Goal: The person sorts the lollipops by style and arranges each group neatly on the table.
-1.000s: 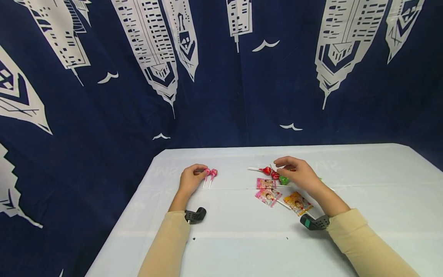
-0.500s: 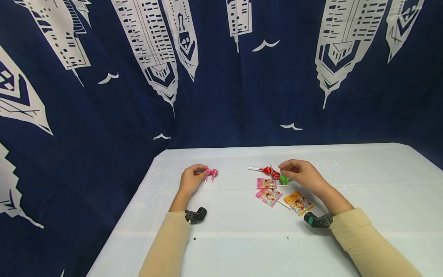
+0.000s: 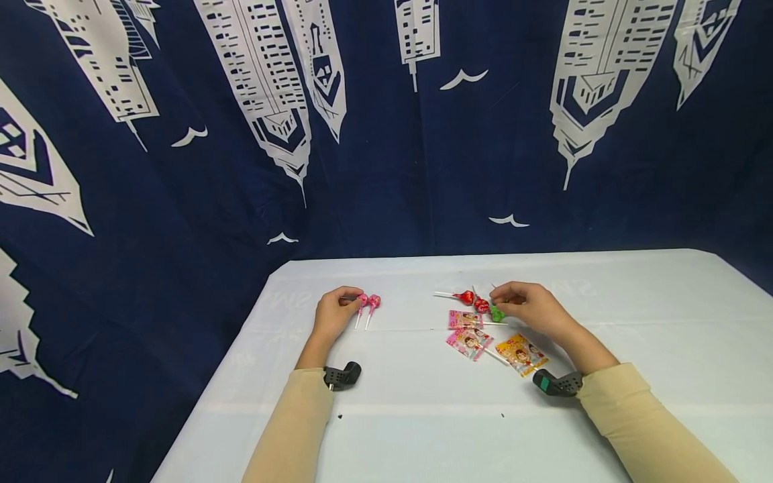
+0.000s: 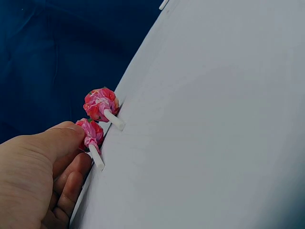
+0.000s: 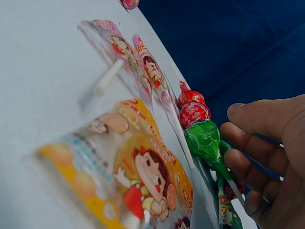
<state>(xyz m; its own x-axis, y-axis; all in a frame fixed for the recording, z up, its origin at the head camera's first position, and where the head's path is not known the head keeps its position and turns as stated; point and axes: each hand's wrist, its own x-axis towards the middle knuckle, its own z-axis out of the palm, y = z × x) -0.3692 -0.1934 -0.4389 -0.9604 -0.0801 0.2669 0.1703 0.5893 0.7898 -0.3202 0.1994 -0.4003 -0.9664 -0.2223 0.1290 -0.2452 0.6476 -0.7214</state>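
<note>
My left hand (image 3: 347,300) lies at the table's left side, its thumb and curled fingers pinching the head of the nearer of two pink lollipops (image 3: 362,300). In the left wrist view the left hand (image 4: 78,150) has its thumb on that pink lollipop (image 4: 90,131), and the second pink lollipop (image 4: 100,102) lies just beyond. My right hand (image 3: 506,302) curls over a green lollipop (image 3: 496,313). In the right wrist view the right hand (image 5: 233,143) closes its fingers round the stick of the green lollipop (image 5: 204,140).
Two red lollipops (image 3: 464,296) lie left of my right hand. Two pink flat-wrapped lollipops (image 3: 469,343) and a yellow one (image 3: 521,353) lie nearer me. The white table (image 3: 423,422) ends at a left edge beside my left arm; a dark blue printed curtain (image 3: 386,168) hangs behind.
My right hand has lowered and drawn its fingers in from an open reach over the red lollipops to close on the green lollipop. My left hand has stayed put.
</note>
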